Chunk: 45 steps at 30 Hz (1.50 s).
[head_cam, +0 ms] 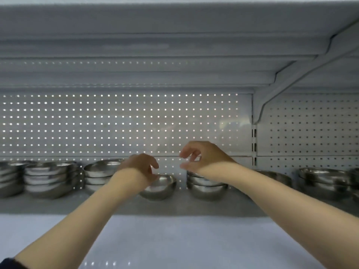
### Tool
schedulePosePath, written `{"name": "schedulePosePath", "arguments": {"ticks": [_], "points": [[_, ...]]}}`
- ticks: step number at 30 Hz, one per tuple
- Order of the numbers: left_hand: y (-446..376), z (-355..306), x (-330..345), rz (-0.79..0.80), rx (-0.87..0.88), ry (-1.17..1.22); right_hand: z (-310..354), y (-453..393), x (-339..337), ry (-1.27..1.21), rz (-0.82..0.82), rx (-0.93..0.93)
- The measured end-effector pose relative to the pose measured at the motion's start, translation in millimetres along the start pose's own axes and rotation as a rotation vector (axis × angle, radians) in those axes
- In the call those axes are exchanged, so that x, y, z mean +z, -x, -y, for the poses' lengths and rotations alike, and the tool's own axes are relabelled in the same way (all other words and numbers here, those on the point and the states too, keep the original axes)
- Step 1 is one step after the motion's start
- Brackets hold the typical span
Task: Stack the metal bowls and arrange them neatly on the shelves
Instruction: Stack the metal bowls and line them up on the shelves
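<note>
A single metal bowl [162, 188] stands upright on the grey shelf [174, 205], just left of centre. My left hand [138, 166] hovers over its left rim with fingers loosely curled and apart from the bowl; blur hides whether the thumb touches the rim. To the right is a short stack of metal bowls [206, 188]. My right hand [202, 157] hangs just above that stack, fingers loosely curled and holding nothing. Further stacks of bowls [50, 179] fill the shelf's left side, and a stack [99, 173] stands behind my left wrist.
More bowls [322, 181] stand at the shelf's right end, past a partly hidden bowl [277, 176]. A perforated back panel [124, 123] rises behind them. The upper shelf's underside [155, 45] and its bracket [272, 94] hang overhead. A lower white shelf [174, 239] lies in front.
</note>
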State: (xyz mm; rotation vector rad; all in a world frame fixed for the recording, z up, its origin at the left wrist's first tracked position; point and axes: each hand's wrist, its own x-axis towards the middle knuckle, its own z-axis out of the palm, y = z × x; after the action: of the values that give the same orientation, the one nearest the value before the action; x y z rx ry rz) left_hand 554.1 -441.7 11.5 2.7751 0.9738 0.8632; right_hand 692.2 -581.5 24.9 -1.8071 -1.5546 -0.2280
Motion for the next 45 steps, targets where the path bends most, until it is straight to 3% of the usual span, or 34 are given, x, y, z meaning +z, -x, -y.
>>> {"name": "schedulePosePath", "arguments": {"ticks": [4,11,24,27,30,32,36,45], "points": [[2.6,11.9,21.5,0.104,-0.018,-0.187,16.9,-3.8,43.6,0.182,0.168,0.023],[0.3,33.3,38.5,0.083,-0.056,-0.091,2.8,-11.0,82.0,0.351,0.309,0.076],[1.6,22.5,13.7,0.205,-0.078,-0.172,-3.9,-11.3,84.0,0.293,0.147,0.011],[12.7,12.0,-8.8,0.14,-0.052,-0.214,12.3,-5.6,59.5,0.296,0.111,-0.031],[33.2,-1.5,-24.6,-0.172,0.077,-0.135,27.3,9.8,18.0,0.28,0.008,-0.096],[43.4,-19.9,-29.9,-0.281,0.152,-0.102,28.9,26.0,-9.5,0.291,-0.064,-0.142],[42.5,-76.4,-28.1,-0.313,0.304,-0.035,7.4,63.3,-58.1,0.328,-0.125,-0.114],[36.0,-238.7,23.0,-0.186,0.558,0.142,-80.4,165.6,-176.9,0.396,-0.208,0.026]]}}
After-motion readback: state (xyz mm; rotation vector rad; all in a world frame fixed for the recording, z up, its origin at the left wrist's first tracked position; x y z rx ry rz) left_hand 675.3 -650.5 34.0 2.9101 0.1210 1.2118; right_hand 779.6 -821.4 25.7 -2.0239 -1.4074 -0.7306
